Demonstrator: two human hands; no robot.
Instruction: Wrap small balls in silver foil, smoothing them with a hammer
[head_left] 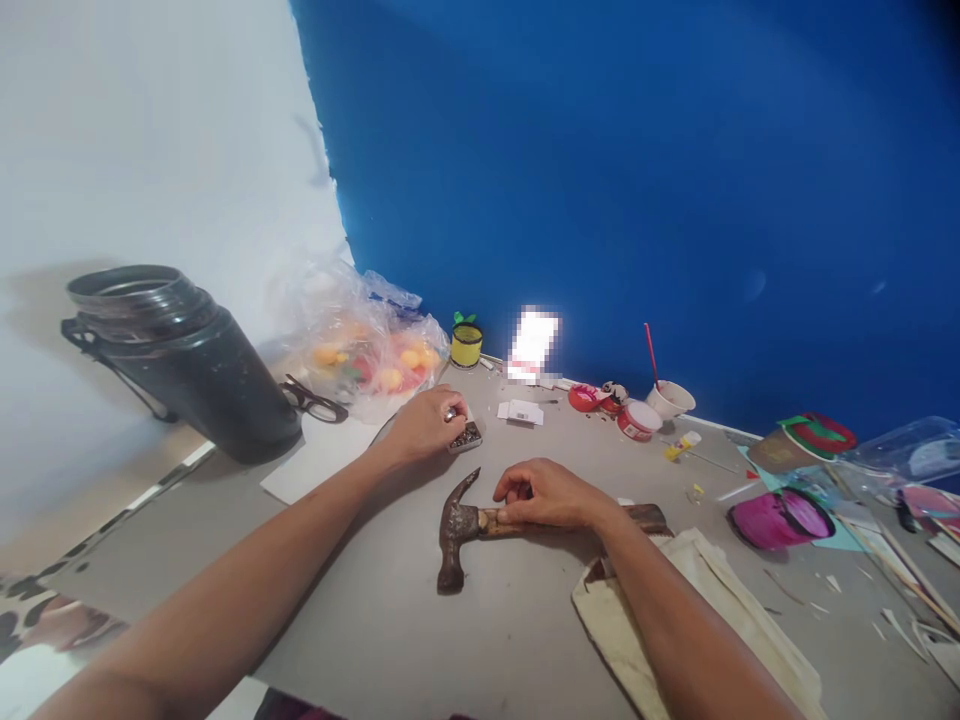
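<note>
A claw hammer (454, 535) with a rusty head and a worn wooden handle lies flat on the grey table. Across its handle rests my right hand (553, 496), loosely closed, the fingers curled and the thumb against the wood. Farther off, my left hand (429, 428) is at a small open box (466, 438) filled with small dark pieces, too small to name. Its fingers are drawn together in a pinch over the box; what they hold is hidden. A silvery round spot, perhaps a ring, shows at those fingers.
A large dark flask (187, 370) stands at left beside eyeglasses (319, 402) and a clear plastic bag (375, 350). Beige cloth (697, 590) lies under my right forearm. Along the blue wall are a yellow pot (466, 344) and a white cup (670, 400); a magenta pot (781, 520) lies right.
</note>
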